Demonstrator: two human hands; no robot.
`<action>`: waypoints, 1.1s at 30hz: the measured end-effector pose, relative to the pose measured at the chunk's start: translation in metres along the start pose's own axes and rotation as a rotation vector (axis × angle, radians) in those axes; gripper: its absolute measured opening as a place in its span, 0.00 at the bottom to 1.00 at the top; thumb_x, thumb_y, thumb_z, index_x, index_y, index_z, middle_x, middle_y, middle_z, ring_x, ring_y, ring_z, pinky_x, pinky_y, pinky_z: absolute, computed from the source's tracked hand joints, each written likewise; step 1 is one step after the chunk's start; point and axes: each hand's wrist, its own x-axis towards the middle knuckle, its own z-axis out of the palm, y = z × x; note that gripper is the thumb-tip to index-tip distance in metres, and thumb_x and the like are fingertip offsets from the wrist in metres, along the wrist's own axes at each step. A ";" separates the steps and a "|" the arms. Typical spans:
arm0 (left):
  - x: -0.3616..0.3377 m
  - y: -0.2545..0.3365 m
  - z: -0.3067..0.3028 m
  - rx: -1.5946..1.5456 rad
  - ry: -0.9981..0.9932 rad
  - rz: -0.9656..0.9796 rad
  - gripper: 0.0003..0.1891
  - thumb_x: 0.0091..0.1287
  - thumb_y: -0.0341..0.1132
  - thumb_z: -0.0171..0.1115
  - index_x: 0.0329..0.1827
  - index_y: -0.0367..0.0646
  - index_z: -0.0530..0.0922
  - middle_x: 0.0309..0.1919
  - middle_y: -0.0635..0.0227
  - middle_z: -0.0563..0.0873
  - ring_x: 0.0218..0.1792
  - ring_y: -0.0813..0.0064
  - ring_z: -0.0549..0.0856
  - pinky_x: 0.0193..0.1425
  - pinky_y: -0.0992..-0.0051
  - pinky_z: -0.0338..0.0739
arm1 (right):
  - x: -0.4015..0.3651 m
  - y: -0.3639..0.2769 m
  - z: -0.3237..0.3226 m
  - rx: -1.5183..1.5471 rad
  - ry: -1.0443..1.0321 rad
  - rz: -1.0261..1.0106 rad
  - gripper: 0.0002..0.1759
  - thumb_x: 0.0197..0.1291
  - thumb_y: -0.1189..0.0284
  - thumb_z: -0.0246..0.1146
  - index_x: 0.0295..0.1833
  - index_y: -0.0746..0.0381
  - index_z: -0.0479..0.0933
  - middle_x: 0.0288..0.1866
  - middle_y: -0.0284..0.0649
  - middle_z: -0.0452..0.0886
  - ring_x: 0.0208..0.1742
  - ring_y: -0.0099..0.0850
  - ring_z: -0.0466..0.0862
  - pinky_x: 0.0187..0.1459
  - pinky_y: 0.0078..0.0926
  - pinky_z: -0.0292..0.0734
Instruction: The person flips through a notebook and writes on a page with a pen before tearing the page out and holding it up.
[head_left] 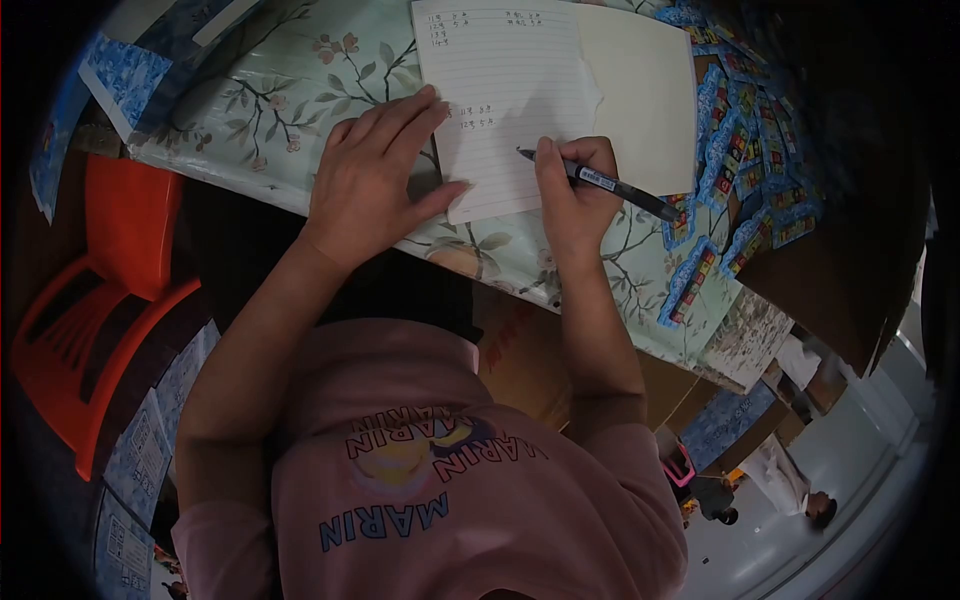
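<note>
An open lined notebook [510, 75] lies on the table, with short handwritten lines at the top of its left page and a few more midway down. My left hand [375, 180] rests at the notebook's left edge, fingers stretched out and thumb on the page's lower corner. In my right hand [578, 195] is a dark pen [625, 191], gripped between thumb and fingers. Its tip points left, close over the lower right part of the lined page. The facing page [640, 100] is blank.
Many small blue printed packets [745, 140] are piled right of the notebook. A floral tablecloth [290, 75] covers the table. An orange chair [130, 230] stands at the left, a blue box [125, 80] at the upper left. Other people [775, 480] are at the lower right.
</note>
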 end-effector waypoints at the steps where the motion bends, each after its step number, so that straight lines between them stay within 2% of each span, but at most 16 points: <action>1: 0.000 0.000 0.000 0.003 0.003 0.001 0.33 0.51 0.47 0.72 0.59 0.44 0.74 0.61 0.66 0.76 0.57 0.67 0.77 0.58 0.68 0.68 | 0.000 0.000 0.000 -0.018 0.000 -0.010 0.12 0.57 0.79 0.66 0.29 0.63 0.67 0.20 0.27 0.68 0.22 0.13 0.64 0.24 0.13 0.63; 22: -0.001 0.000 0.001 0.003 -0.008 -0.006 0.32 0.52 0.49 0.70 0.60 0.44 0.74 0.61 0.67 0.76 0.57 0.68 0.77 0.58 0.68 0.68 | 0.000 -0.001 0.000 0.050 0.016 0.059 0.12 0.57 0.79 0.65 0.29 0.62 0.67 0.21 0.27 0.68 0.23 0.12 0.64 0.25 0.13 0.62; 29: 0.000 0.000 0.000 0.003 -0.015 -0.007 0.32 0.52 0.49 0.70 0.59 0.44 0.74 0.61 0.67 0.76 0.57 0.68 0.77 0.58 0.68 0.68 | 0.000 -0.003 -0.001 -0.007 -0.012 0.024 0.12 0.56 0.79 0.66 0.29 0.63 0.67 0.20 0.27 0.68 0.23 0.13 0.64 0.25 0.13 0.62; 33: -0.001 0.000 -0.001 -0.001 -0.041 -0.029 0.35 0.49 0.46 0.73 0.62 0.45 0.73 0.63 0.67 0.74 0.58 0.68 0.76 0.60 0.68 0.67 | -0.001 0.002 -0.001 -0.041 -0.018 -0.012 0.12 0.55 0.79 0.66 0.28 0.63 0.67 0.20 0.28 0.68 0.22 0.13 0.65 0.25 0.14 0.63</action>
